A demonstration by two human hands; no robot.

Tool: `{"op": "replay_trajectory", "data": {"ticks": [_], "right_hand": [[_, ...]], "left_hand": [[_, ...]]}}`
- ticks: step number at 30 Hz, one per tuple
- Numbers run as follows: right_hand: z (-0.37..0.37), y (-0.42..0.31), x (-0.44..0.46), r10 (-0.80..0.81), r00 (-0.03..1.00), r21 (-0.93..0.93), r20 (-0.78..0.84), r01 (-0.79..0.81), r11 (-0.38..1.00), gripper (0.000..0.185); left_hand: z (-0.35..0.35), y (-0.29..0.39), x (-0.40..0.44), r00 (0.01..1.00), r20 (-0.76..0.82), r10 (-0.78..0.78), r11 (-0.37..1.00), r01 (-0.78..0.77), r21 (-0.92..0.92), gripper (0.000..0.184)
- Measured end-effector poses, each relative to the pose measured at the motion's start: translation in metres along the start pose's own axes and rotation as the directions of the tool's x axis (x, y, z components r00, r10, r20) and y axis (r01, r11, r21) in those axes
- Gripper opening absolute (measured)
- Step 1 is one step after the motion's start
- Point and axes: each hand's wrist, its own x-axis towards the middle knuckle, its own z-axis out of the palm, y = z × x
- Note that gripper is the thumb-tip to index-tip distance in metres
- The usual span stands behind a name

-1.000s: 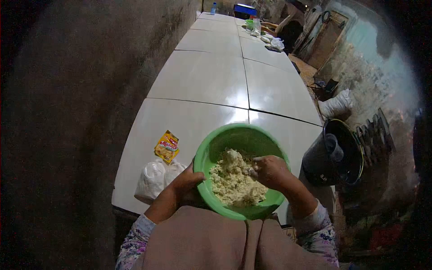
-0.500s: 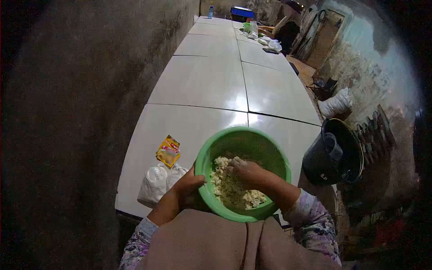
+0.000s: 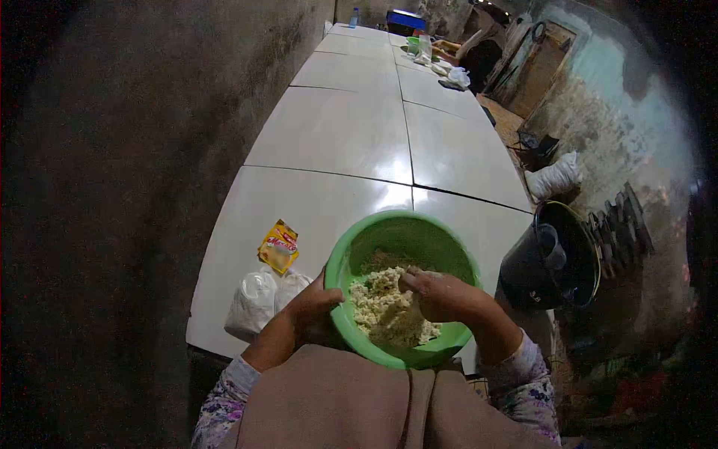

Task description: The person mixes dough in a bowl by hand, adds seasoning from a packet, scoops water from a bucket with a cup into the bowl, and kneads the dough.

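Observation:
A green bowl (image 3: 456,262) stands at the near edge of the white table, holding a pale, crumbly dough (image 3: 385,310). My left hand (image 3: 310,303) grips the bowl's left rim, thumb over the edge and fingers hidden outside. Inside the bowl, at the right of the dough, is my right hand (image 3: 441,293), its fingers bent together against the crumbs; whether dough is between them is hard to see. Left of the bowl lie white plastic bags (image 3: 254,301) and a yellow packet (image 3: 279,247).
A black bucket (image 3: 527,269) with a clear container inside stands right of the table (image 3: 329,127). Beyond it lies a white sack (image 3: 555,177). At the far end are a blue bottle (image 3: 354,18), a blue crate (image 3: 406,21), plastic bags and a person's arm (image 3: 449,51).
My right hand reached left into the dough, then drew back somewhat to the right. The dough's heap has changed shape. My left hand has stayed on the rim. The view has shifted slightly.

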Motion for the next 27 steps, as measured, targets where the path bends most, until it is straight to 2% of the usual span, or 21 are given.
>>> {"op": "replay_trajectory", "data": {"ticks": [2, 3, 4, 6, 7, 8, 10, 11, 16, 18, 19, 20, 22, 23, 24, 25, 26, 27], "right_hand": [[-0.003, -0.009, 0.002, -0.038, 0.969, 0.007, -0.242, 0.041, 0.999, 0.045], [0.014, -0.002, 0.012, -0.071, 0.929, -0.126, -0.364, 0.027, 0.992, 0.044], [0.026, 0.007, 0.027, -0.068, 0.927, -0.123, -0.368, 0.024, 0.992, 0.044], [0.032, 0.004, 0.051, -0.12, 0.966, 0.015, -0.229, 0.127, 0.992, 0.041], [0.03, -0.005, 0.057, 0.155, 0.977, 0.504, -0.147, -0.06, 0.862, 0.034], [0.02, -0.01, 0.053, 0.152, 0.977, 0.503, -0.152, -0.056, 0.862, 0.034], [0.005, -0.013, 0.046, -0.021, 0.969, 0.132, -0.245, 0.055, 0.99, 0.028], [0.008, -0.005, 0.045, -0.027, 0.939, 0.081, -0.342, 0.058, 0.995, 0.024], [-0.035, -0.03, 0.001, 0.039, 0.922, 0.026, -0.385, -0.032, 0.999, 0.032], [-0.04, -0.036, -0.011, 0.044, 0.961, -0.059, -0.274, -0.062, 0.996, 0.047], [-0.047, -0.042, -0.016, 0.089, 0.993, -0.021, -0.079, -0.091, 0.996, 0.064], [-0.038, -0.038, -0.018, 0.086, 0.994, -0.02, -0.074, -0.088, 0.996, 0.064], [0.004, -0.021, -0.025, -0.222, 0.971, -0.165, -0.093, 0.205, 0.965, 0.071], [0.035, -0.009, -0.015, -0.177, 0.984, -0.267, 0.005, 0.172, 0.948, 0.073], [0.041, -0.009, -0.008, -0.169, 0.986, -0.26, 0.0, 0.164, 0.952, 0.073], [0.046, -0.013, 0.001, -0.151, 0.988, -0.207, -0.013, 0.146, 0.968, 0.076], [0.046, -0.017, 0.009, -0.136, 0.99, -0.156, -0.027, 0.13, 0.979, 0.082], [0.044, -0.018, 0.016, -0.152, 0.987, -0.169, -0.047, 0.142, 0.975, 0.076]], "left_hand": [[-0.011, -0.009, 0.006, 1.0, 0.008, -0.005, 1.0, 0.005, 0.01, 0.088], [-0.017, -0.013, 0.009, 1.0, 0.009, -0.005, 1.0, 0.004, 0.015, 0.086], [-0.022, -0.016, 0.011, 1.0, 0.008, -0.002, 1.0, 0.002, 0.021, 0.084], [-0.013, -0.012, 0.006, 1.0, -0.003, -0.013, 1.0, 0.013, 0.011, 0.082], [-0.011, -0.009, 0.004, 1.0, -0.014, -0.02, 1.0, 0.02, -0.003, 0.081], [-0.021, -0.013, 0.008, 1.0, -0.015, -0.017, 1.0, 0.017, 0.001, 0.081], [-0.052, -0.031, 0.021, 1.0, 0.007, 0.002, 0.989, -0.003, 0.147, 0.081], [-0.047, -0.028, 0.019, 1.0, 0.014, 0.019, 0.992, -0.021, 0.126, 0.081], [-0.026, -0.014, 0.009, 0.999, 0.005, -0.047, 0.998, 0.047, 0.034, 0.083], [-0.031, -0.013, 0.013, 1.0, -0.016, -0.021, 0.979, 0.024, 0.205, 0.086], [-0.027, -0.011, 0.01, 1.0, -0.02, -0.024, 0.979, 0.027, 0.201, 0.086], [-0.007, 0.0, 0.002, 0.999, -0.036, -0.03, 0.991, 0.035, 0.131, 0.087], [-0.005, 0.001, 0.001, 0.998, -0.053, -0.042, 0.997, 0.045, 0.059, 0.087], [-0.02, -0.006, 0.008, 0.999, -0.031, -0.032, 0.989, 0.036, 0.14, 0.084], [-0.02, -0.004, 0.01, 1.0, -0.004, -0.026, 0.974, 0.026, 0.223, 0.08], [-0.012, -0.011, 0.005, 0.999, 0.031, -0.014, 0.997, 0.016, -0.075, 0.082], [-0.016, -0.013, 0.008, 0.999, 0.038, -0.018, 0.997, 0.021, -0.069, 0.082], [-0.024, -0.016, 0.012, 0.999, 0.038, -0.016, 1.0, 0.016, -0.012, 0.083]]}}
